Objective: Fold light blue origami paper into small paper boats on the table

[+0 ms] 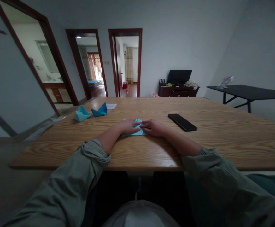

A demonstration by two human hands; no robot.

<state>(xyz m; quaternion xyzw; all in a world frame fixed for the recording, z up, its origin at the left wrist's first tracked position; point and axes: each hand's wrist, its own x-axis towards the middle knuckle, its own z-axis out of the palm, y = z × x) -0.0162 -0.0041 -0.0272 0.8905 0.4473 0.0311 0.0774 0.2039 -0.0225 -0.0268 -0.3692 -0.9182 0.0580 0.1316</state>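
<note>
My left hand (128,126) and my right hand (155,128) lie close together on a folded sheet of blue origami paper (133,134), pressing it against the wooden table (213,148). Their fingers cover the paper's upper part, and its lower edge shows below them. Farther up the table, to the left, stand a pale blue paper boat (82,114) and a darker blue paper boat (99,110). A black smartphone (182,122) lies face up to the right of my right hand.
A white paper slip (111,106) lies behind the boats near the table's far edge. A black side table (248,92) stands at the right. A low dark cabinet (177,91) with a monitor (179,76) stands against the far wall. Doorways open at the back left.
</note>
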